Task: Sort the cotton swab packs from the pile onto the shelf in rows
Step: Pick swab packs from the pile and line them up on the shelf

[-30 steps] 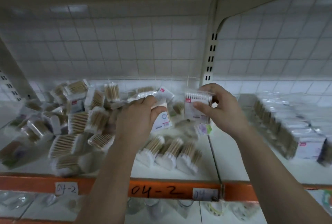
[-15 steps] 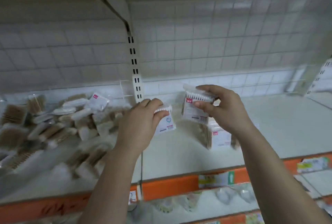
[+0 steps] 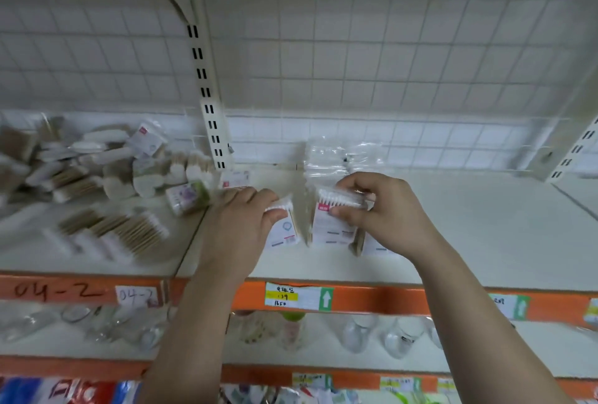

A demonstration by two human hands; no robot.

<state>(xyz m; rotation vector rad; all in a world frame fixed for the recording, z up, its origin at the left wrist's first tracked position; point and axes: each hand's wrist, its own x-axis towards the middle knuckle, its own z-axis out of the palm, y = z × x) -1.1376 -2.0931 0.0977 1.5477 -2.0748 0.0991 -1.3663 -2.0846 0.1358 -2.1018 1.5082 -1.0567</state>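
Both hands are clamped on cotton swab packs, one each. The left hand (image 3: 239, 225) pinches the top of the left pack (image 3: 283, 232) between thumb and fingers, and the right hand (image 3: 391, 212) pinches the top edge of the right pack (image 3: 331, 225) the same way.

The two packs sit just beside each other, low at the front part of the shelf (image 3: 485, 235). They are right of the upright post (image 3: 207, 93) and well apart from the pile (image 3: 97, 183) in the bay to the left. Blur hides whether their bottom edges touch the shelf.

Gripping by the top probably leaves the bottoms free to land first and keeps the fingers clear of neighbouring packs.

Each pack has its long axis roughly vertical, sticks running up and down, white swab tips on top and the printed label facing the camera. The left one leans slightly.

Just below the right hand a standing pack (image 3: 359, 243) seems to be on the shelf already, though it may be more than one. Holding the pair face-forward and side by side suggests they are being lined up with it as a row.
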